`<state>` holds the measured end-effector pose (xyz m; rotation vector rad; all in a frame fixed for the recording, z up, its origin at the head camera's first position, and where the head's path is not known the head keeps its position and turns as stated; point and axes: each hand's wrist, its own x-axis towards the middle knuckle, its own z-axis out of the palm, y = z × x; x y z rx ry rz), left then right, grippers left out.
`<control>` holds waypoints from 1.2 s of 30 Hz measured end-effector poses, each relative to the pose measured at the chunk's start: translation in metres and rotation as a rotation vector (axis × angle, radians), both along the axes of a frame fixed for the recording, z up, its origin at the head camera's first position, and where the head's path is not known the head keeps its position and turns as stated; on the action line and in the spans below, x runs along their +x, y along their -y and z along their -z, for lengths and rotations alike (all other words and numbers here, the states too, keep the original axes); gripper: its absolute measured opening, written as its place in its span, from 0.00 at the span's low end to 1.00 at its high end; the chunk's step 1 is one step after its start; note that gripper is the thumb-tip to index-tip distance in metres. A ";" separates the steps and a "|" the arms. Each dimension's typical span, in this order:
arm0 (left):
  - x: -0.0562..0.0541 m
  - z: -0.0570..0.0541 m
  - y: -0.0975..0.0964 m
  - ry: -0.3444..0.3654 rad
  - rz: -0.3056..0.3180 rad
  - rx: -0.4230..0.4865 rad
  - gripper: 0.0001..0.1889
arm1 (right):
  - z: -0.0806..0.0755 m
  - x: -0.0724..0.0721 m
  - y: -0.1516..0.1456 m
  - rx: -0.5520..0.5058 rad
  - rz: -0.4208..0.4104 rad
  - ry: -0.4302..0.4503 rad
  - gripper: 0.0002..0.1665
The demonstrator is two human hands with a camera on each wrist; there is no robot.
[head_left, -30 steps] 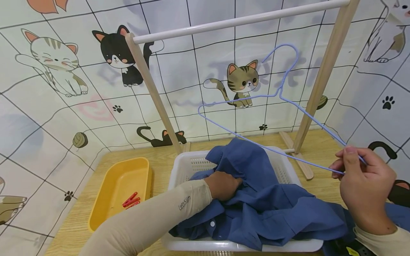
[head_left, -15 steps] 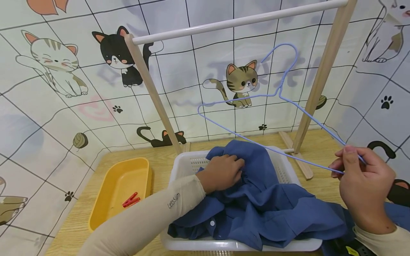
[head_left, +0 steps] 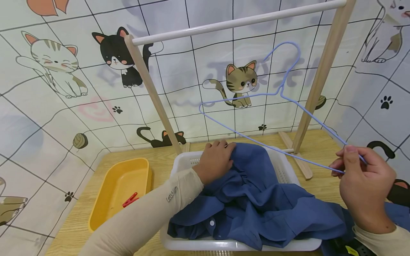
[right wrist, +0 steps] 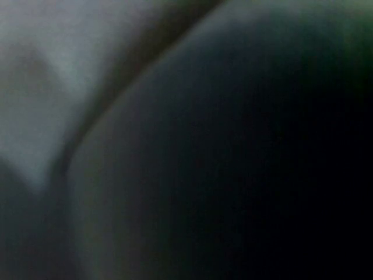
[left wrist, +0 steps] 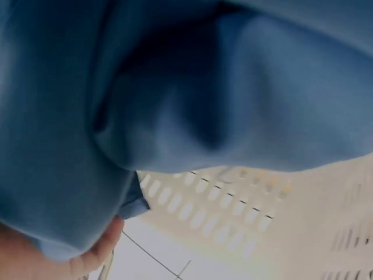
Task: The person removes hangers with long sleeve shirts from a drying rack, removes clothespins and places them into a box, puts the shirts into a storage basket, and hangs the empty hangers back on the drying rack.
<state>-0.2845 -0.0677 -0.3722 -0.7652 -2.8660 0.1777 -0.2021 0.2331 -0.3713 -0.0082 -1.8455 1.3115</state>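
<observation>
A blue buttoned shirt [head_left: 256, 199] lies crumpled in the white plastic basket [head_left: 272, 245], part of it trailing over the right side. At its far left edge my left hand [head_left: 214, 161] grips the cloth, fingers bent over the top. In the left wrist view, blue fabric [left wrist: 175, 116] fills the upper part and a bit of the hand [left wrist: 35, 259] shows at the lower left. My right hand [head_left: 365, 185] pinches one corner of a light blue wire hanger [head_left: 282, 86], which is held up above the basket, hook upward. The right wrist view is dark and blurred.
Behind the basket stands a wooden rack with a white crossbar [head_left: 237, 23]. On the left of the wooden table [head_left: 73, 209] is a yellow tray [head_left: 109, 185] with red clothespins [head_left: 130, 200]. A cat-patterned sheet [head_left: 198, 71] covers the back.
My left hand has come out of the folds and moved up and left to the shirt's far edge. The top of the shirt has sunk slightly. The right hand and hanger have barely moved.
</observation>
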 end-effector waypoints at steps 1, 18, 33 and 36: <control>-0.002 0.001 0.001 0.028 -0.016 -0.023 0.29 | 0.000 0.000 0.000 0.001 0.005 0.006 0.11; -0.011 0.001 0.003 -0.124 0.064 0.007 0.12 | 0.000 -0.001 0.002 -0.006 0.004 0.017 0.11; 0.012 0.007 0.000 -0.072 0.173 -0.019 0.10 | -0.001 0.000 0.005 -0.018 0.005 0.020 0.10; 0.016 0.009 -0.001 -0.026 0.175 -0.039 0.10 | 0.000 0.000 0.005 -0.021 0.000 0.021 0.11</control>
